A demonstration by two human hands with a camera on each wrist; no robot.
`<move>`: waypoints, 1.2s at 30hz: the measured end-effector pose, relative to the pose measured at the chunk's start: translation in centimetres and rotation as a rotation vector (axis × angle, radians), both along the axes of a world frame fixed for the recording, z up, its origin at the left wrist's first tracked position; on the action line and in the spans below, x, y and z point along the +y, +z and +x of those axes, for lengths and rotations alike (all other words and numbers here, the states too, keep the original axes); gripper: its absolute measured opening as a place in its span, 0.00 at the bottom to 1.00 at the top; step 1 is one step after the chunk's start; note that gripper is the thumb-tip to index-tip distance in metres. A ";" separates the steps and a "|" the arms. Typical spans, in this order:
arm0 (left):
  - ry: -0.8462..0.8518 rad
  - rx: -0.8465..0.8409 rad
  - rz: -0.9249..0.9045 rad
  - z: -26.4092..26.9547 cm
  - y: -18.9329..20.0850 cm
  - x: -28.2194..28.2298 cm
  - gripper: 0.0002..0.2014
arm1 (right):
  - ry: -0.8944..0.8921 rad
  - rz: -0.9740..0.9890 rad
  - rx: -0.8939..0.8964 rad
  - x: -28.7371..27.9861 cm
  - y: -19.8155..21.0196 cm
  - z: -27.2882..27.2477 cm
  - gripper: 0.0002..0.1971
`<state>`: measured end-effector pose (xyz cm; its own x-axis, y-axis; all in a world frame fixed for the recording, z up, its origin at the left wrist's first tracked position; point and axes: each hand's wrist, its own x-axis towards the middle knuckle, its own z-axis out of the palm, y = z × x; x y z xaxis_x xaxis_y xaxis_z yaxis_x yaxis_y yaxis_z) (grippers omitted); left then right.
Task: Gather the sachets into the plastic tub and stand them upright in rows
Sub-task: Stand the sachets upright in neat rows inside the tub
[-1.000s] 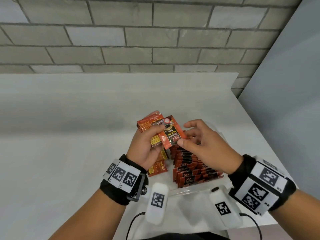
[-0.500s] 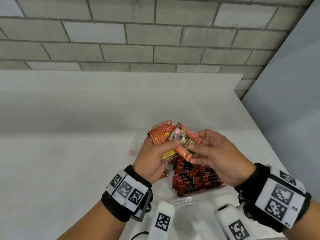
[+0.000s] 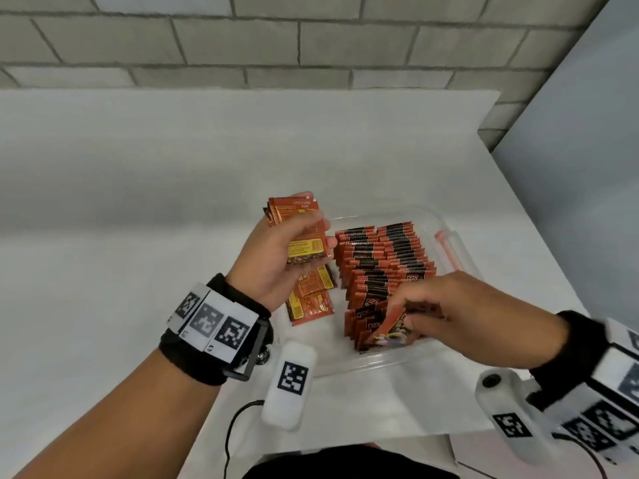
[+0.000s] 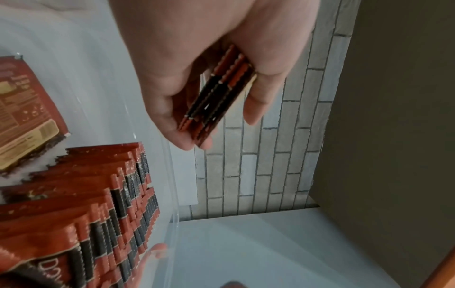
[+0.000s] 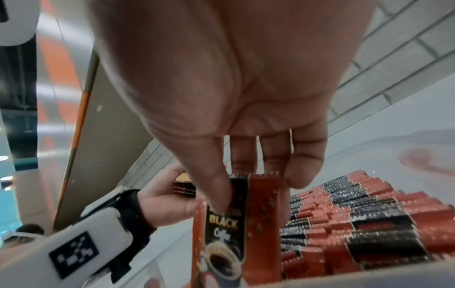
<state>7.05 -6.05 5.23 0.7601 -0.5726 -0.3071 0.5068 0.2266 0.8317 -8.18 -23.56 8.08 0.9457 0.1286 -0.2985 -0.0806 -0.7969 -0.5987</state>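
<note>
A clear plastic tub sits on the white table, with rows of red-and-black sachets standing upright in its right part. Loose sachets lie flat in its left part. My left hand grips a small stack of sachets above the tub's left side; the same stack shows edge-on in the left wrist view. My right hand pinches a single sachet between thumb and fingers, low at the near end of the rows.
The white table runs left and back to a grey brick wall. A grey panel stands at the right. The tub's pink latch is on its far right side. A cable hangs at the near table edge.
My right hand has taken one sachet off the left hand's stack and carried it down and right to the near end of the rows. The left hand keeps the stack raised.
</note>
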 end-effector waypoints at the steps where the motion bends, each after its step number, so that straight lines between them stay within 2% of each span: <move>1: 0.009 0.012 0.004 0.1 -0.1 0.0 0.10 | 0.027 -0.040 -0.002 0.1 -0.2 -0.1 0.09; 5: 0.004 0.028 0.030 -0.1 -0.4 0.0 0.09 | 0.076 -0.082 0.023 0.8 -0.9 0.2 0.12; 10: -0.014 0.033 0.047 0.0 -0.2 0.0 0.07 | 0.133 -0.291 0.021 1.7 -1.9 1.3 0.14; 15: 0.006 0.052 0.058 0.1 -0.2 -0.1 0.05 | 0.169 -0.445 -0.008 2.1 -2.8 1.8 0.04; 22: -0.011 0.090 0.073 0.0 -0.3 -0.4 0.06 | 0.144 -0.446 0.019 1.7 -3.6 2.1 0.06; 31: -0.236 0.143 0.318 -0.4 -0.2 -0.5 0.02 | 0.145 -0.387 0.054 1.2 -3.2 2.4 0.03; 36: -0.284 0.198 0.383 -0.6 -0.6 -0.8 0.04 | 0.129 -0.335 0.067 0.8 -3.2 2.1 0.03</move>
<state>6.46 -6.88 4.65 0.4974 -0.5661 -0.6574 0.6600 -0.2449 0.7102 -6.07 -22.81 4.93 0.9051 0.1303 -0.4048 0.0035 -0.9542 -0.2992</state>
